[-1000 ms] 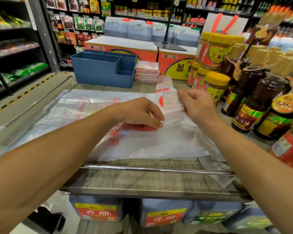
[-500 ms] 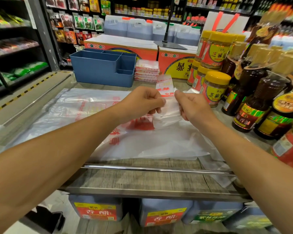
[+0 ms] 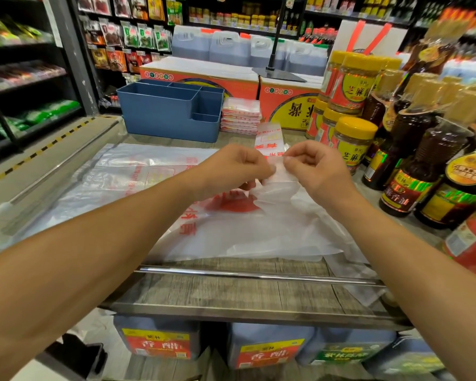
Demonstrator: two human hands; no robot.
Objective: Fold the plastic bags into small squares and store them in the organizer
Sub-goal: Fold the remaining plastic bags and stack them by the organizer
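Plastic bag (image 3: 259, 232) lies spread over the middle of the worktop (image 3: 231, 292), its upper part gathered and raised. Left hand (image 3: 231, 169) and right hand (image 3: 313, 166) both pinch that gathered part with curled fingers, knuckles nearly touching. Blue organizer (image 3: 171, 116) stands at the far edge, stack of folded bags (image 3: 241, 116) just beside it. Sesame paste jars (image 3: 352, 138) and oil bottles (image 3: 412, 166) line the right edge.
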